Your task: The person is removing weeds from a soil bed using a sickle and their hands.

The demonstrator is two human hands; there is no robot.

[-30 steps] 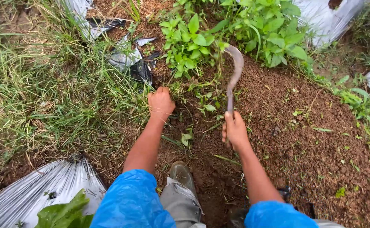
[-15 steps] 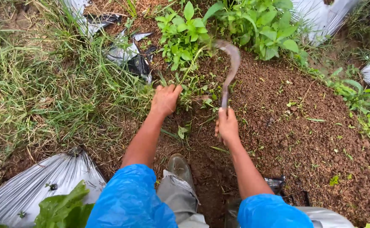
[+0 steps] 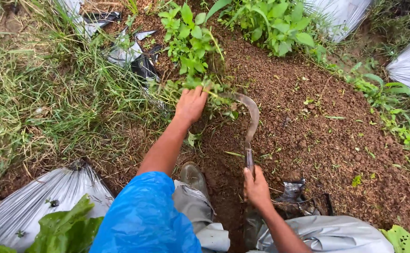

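Left hand point(image 3: 191, 104) closed on one clump of weeds point(image 3: 191, 51) at its base, on the soil bed point(image 3: 308, 126). Right hand point(image 3: 256, 187) fisted round the handle of one sickle point(image 3: 251, 126), curved blade tip beside the clump. One boot point(image 3: 193, 177) visible, three silver plastic sheets around.

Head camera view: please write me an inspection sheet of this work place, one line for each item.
Surface: bare brown soil, loose, with small green bits on it.
Job's things: sickle with curved blade at the foot of a leafy weed clump.
Clutter: torn black and silver plastic sheet; a smaller plastic scrap near the right hand.
Grippers: left hand grips the weed stems; right hand is closed on the sickle handle.
Cables: nothing seen.
Surroundings: grass on the left, silver plastic cover, a boot, blue sleeve.
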